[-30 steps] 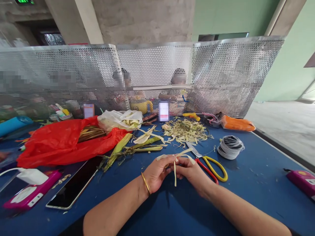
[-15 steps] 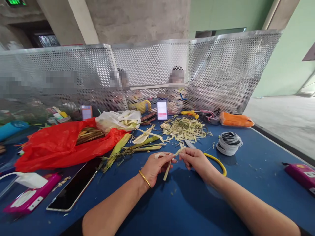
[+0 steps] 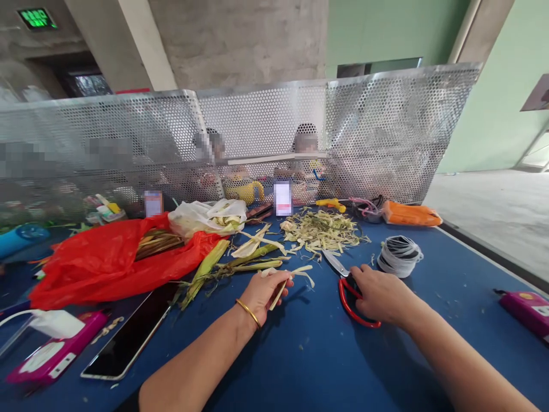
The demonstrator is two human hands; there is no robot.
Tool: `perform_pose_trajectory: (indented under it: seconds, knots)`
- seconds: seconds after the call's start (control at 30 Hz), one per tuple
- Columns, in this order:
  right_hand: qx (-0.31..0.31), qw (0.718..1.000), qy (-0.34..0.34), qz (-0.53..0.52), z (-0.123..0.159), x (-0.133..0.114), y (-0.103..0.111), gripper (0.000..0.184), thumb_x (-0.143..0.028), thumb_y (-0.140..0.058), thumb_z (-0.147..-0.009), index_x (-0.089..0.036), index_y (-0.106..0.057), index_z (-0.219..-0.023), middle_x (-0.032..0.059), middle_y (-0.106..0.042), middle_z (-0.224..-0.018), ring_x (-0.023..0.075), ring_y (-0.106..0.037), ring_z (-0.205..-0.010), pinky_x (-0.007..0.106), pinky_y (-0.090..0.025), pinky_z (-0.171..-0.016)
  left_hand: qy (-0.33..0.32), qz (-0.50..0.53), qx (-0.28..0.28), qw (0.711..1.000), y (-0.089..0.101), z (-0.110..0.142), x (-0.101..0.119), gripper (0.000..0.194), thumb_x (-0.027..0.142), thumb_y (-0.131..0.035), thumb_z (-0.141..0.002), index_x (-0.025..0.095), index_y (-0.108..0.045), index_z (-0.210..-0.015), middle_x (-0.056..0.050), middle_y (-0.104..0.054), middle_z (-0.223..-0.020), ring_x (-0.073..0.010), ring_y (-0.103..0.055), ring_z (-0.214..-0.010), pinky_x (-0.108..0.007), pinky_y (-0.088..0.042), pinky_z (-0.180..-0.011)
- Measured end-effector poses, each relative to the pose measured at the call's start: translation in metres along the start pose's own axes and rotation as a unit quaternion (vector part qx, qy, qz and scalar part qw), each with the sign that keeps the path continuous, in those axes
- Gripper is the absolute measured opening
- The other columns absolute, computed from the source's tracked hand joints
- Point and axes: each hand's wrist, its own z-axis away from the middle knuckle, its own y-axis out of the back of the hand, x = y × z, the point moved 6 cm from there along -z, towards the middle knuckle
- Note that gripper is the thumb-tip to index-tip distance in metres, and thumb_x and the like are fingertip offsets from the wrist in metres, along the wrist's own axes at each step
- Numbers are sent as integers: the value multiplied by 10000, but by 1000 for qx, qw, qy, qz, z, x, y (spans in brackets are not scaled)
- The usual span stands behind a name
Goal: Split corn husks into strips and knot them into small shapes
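My left hand (image 3: 271, 289) is closed in a pinch on pale corn husk strips (image 3: 303, 276). Their ends stick out to the right and below the fingers. Farther right, my right hand (image 3: 377, 294) reaches over the scissors (image 3: 349, 309), its fingers curled on the handles. The red handle and the blades show, the blades pointing away toward the shreds; the yellow handle is hidden under the hand. Just beyond my left hand lie green and pale husk pieces (image 3: 253, 257).
A heap of husk shreds (image 3: 323, 229) lies ahead, a spool of white cord (image 3: 400, 256) to the right. At left are a red plastic bag (image 3: 98, 252), a phone (image 3: 132, 332) and a magenta power bank (image 3: 55, 355). A perforated metal screen (image 3: 266, 126) borders the table, people behind it.
My right hand has let go of the husk strip and moved right, onto the scissors' handles. My left hand keeps the strips, having shifted slightly left.
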Motion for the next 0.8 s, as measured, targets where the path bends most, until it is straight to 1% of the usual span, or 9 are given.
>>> perform_pose_trajectory:
  seconds: [0.17,0.3,0.4,0.43,0.47,0.57,0.6,0.67,0.8]
  knots:
    - [32,999,-38,-10,-5,-4,-6,358,-100,-500,-727,-54,-576,-1073,241,-636,-985,337,-650,-891,361,-440,-685,-2,10,19,1000,4,-1,8,256,303,-775,-545,135,-656,-696,-8,-640,-627,-80,-535,-503,-186,-345,-444]
    - [54,995,-75,-46,-11,4,1,280,-133,-476,-763,-77,-590,-1013,210,-678,-900,317,-664,-868,333,-441,-656,-3,13,23,1000,1,-7,18,246,290,-779,-548,132,-662,-697,-6,-639,-630,-74,-530,-508,-174,-329,-432]
    - [86,967,-82,-225,-13,12,9,283,-225,-513,-758,-134,-591,-1014,129,-692,-842,279,-668,-808,312,-445,-634,-4,1,16,1000,-7,-18,30,209,273,-766,-564,134,-650,-667,-9,-649,-643,-70,-524,-494,-173,-314,-423]
    - [89,933,-65,-342,-13,12,10,287,-254,-536,-744,-150,-587,-1007,102,-689,-835,258,-668,-771,303,-451,-623,-6,-7,16,1000,-10,-22,34,194,266,-760,-569,134,-644,-652,-13,-654,-646,-71,-523,-488,-175,-310,-420]
    - [82,878,-40,-471,-13,10,10,291,-277,-563,-725,-161,-583,-991,80,-682,-833,237,-665,-737,295,-461,-615,-9,-14,17,1000,-13,-28,39,180,258,-754,-574,134,-641,-639,-18,-658,-647,-74,-526,-486,-177,-310,-420]
    - [29,664,33,-746,-11,-4,8,320,-316,-648,-690,-171,-568,-964,35,-649,-818,189,-654,-712,284,-497,-651,-11,-36,18,999,-23,-43,53,136,223,-736,-589,133,-635,-606,-32,-660,-627,-88,-537,-486,-183,-323,-429]
    - [14,613,43,-789,-10,-7,7,347,-312,-681,-685,-176,-567,-983,19,-635,-803,177,-652,-725,281,-502,-685,-10,-46,18,999,-27,-48,57,127,211,-732,-591,132,-631,-594,-36,-656,-612,-90,-530,-477,-185,-320,-427]
    - [-7,556,56,-829,-7,-13,5,386,-319,-728,-693,-191,-568,-1021,-9,-606,-766,153,-647,-725,266,-500,-719,-8,-65,16,998,-33,-57,64,121,195,-724,-597,130,-624,-574,-40,-645,-583,-88,-502,-450,-187,-300,-414]
    - [-71,519,77,-848,-1,-21,2,473,-569,-664,-739,-205,-572,-1027,-1,-595,-788,174,-664,-742,295,-507,-738,-18,-95,9,995,-44,-68,74,119,197,-723,-588,129,-627,-574,-32,-627,-563,-76,-474,-430,-179,-255,-393]
